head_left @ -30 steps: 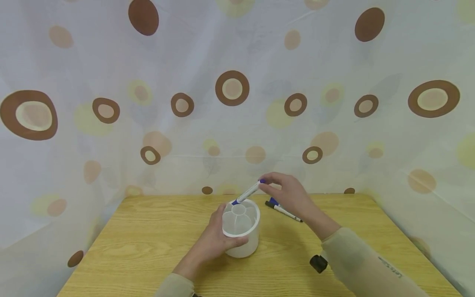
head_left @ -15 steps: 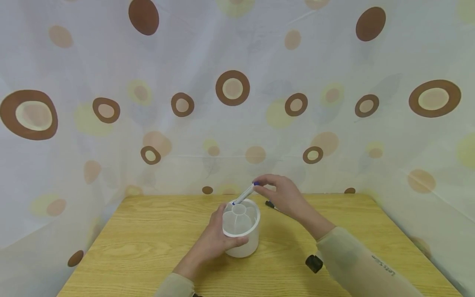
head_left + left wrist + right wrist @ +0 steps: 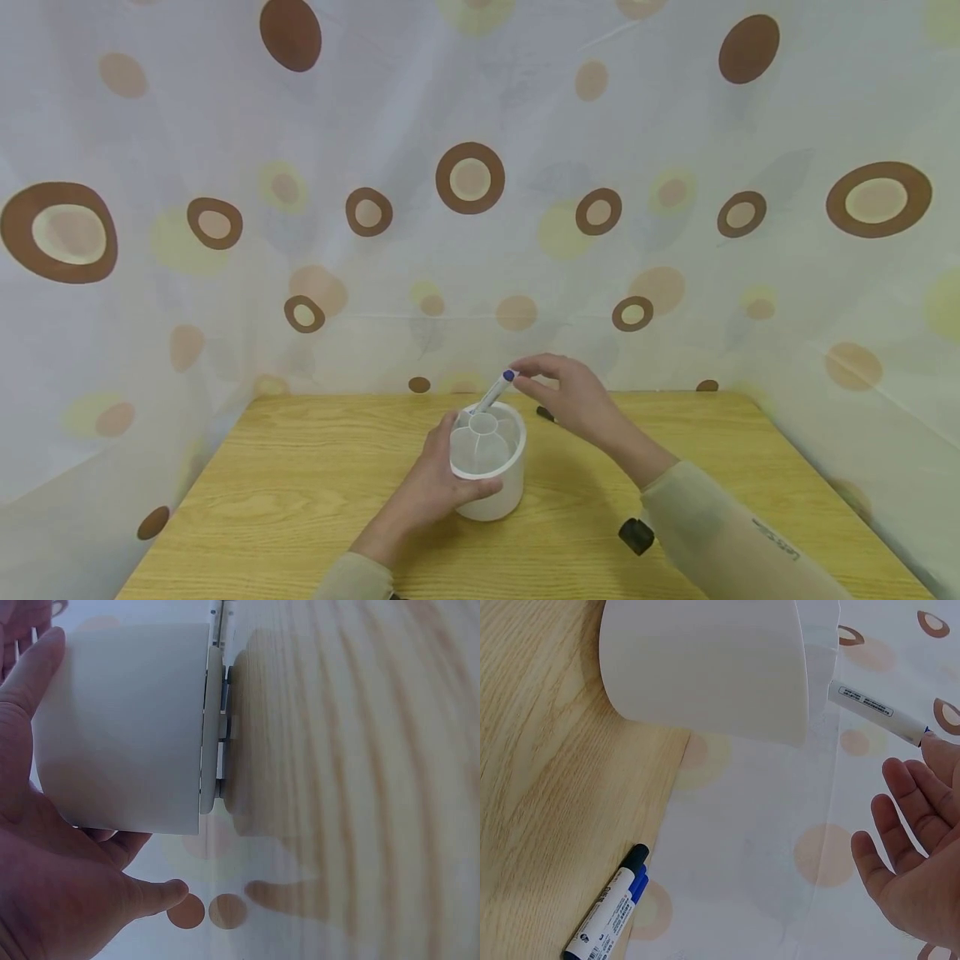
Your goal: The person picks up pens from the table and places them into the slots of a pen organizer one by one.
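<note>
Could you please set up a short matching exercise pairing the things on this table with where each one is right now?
Things:
1. white pen holder
2. blue-tipped marker
3. black-capped marker
4. right hand

Places:
A. lying flat on the wooden table
B. leaning in the holder, top end sticking out
C. gripped by the left hand
D. fingers spread beside the leaning marker's top

Pairs: 1-C, 2-B, 3-A, 4-D

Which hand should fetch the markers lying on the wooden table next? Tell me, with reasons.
Right. The right hand is open beside the blue-tipped white marker leaning in the white round holder, nearest the loose markers. The left hand grips the holder.
</note>
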`<control>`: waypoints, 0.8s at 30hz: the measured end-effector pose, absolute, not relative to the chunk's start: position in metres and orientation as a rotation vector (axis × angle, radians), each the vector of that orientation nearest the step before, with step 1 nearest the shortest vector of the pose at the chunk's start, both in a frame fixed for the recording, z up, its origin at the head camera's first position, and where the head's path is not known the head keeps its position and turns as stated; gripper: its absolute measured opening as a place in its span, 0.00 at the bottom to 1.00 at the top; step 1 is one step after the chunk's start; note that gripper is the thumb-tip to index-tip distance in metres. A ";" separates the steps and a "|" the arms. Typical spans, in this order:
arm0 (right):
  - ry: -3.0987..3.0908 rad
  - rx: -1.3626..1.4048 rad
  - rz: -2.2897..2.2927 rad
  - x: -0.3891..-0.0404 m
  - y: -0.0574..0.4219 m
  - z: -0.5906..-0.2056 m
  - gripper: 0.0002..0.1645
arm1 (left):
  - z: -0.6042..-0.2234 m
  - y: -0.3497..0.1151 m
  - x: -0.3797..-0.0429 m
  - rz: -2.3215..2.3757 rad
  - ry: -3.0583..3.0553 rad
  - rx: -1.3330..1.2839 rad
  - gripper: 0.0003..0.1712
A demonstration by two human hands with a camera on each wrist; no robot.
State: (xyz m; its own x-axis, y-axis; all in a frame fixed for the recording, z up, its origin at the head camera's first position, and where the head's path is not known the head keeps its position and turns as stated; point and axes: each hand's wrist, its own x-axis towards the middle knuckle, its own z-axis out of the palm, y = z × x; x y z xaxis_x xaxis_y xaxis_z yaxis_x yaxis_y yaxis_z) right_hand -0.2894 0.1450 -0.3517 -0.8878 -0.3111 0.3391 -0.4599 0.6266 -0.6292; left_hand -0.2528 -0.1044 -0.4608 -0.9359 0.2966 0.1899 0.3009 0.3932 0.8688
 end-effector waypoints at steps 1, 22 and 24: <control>-2.652 0.627 1.109 -0.289 0.146 -0.352 0.20 | -0.461 -0.104 -0.253 -1.634 -2.620 -0.558 0.67; -2.606 0.639 1.145 -0.290 0.133 -0.346 0.14 | -0.463 -0.105 -0.255 -1.641 -2.624 -0.559 0.68; -2.596 0.653 1.154 -0.291 0.131 -0.345 0.14 | -0.463 -0.105 -0.255 -1.644 -2.630 -0.552 0.68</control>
